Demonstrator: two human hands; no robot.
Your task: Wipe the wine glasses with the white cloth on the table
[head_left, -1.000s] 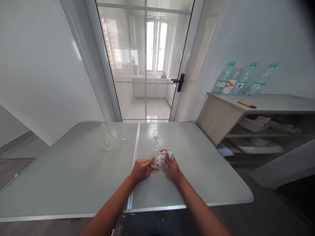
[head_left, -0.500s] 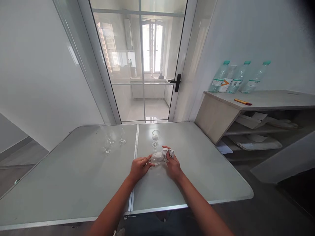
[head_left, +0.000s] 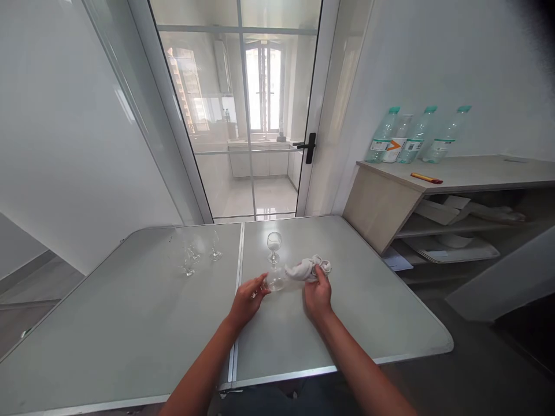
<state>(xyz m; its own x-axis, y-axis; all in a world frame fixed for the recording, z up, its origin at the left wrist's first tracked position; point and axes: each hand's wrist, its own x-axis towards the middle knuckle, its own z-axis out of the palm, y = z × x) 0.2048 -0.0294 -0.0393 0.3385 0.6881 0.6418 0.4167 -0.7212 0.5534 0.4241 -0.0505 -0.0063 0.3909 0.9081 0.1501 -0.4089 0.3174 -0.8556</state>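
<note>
My left hand (head_left: 246, 300) pinches the stem end of a small clear wine glass (head_left: 274, 281) that lies tilted on its side just above the grey table (head_left: 130, 323). To the right of the glass, my right hand (head_left: 318, 292) is closed on a crumpled white cloth (head_left: 307, 268), now out of the glass bowl. Another small stemmed glass (head_left: 274, 245) stands upright just behind the held one.
Three more stemmed glasses (head_left: 197, 255) stand at the table's back left. A glass door (head_left: 247, 115) with a black handle is behind the table. A wooden shelf unit (head_left: 455, 196) at right carries water bottles (head_left: 411, 136) and a red-yellow pen.
My right hand has drawn the cloth out of the glass and moved right. The left hand still holds the glass, shifted slightly toward me. The camera view turned a little.
</note>
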